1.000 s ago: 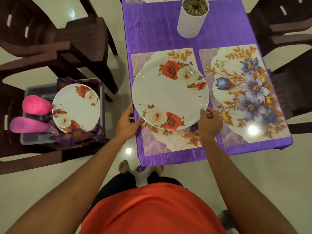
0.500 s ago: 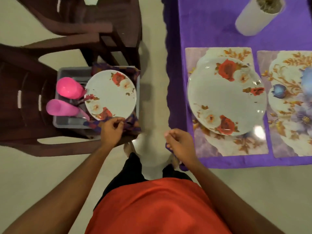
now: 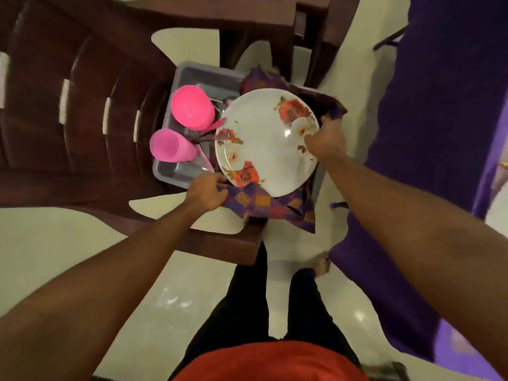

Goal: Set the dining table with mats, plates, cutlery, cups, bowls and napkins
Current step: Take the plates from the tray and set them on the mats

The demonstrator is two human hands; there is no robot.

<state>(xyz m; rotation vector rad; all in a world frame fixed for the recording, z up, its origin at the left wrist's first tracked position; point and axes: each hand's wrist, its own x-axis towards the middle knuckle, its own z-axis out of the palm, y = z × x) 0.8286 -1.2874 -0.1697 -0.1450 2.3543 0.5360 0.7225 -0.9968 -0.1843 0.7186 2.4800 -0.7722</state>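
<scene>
Now two pink cups point(image 3: 192, 107) point(image 3: 170, 145), one plate point(image 3: 264, 144), rim pinched by left hand point(image 3: 206, 192) and right hand point(image 3: 327, 141) fingers point(image 3: 310, 140).

Plate point(image 3: 264, 149): white, red-orange roses, pale blooms and brown leaves near the rim. Far cup point(image 3: 192, 107) and near cup point(image 3: 171, 145): plain hot pink. Tub point(image 3: 192, 75): grey. Napkin cloth point(image 3: 264, 202): purple with orange checks. Chair point(image 3: 82, 105): dark brown. Tablecloth point(image 3: 439, 105): solid purple. Floor point(image 3: 192, 284): glossy cream. Shirt point(image 3: 269, 361) red, trousers point(image 3: 247, 298) black.

no readable text, labels, brands, numbers or signs on anything in view
</scene>
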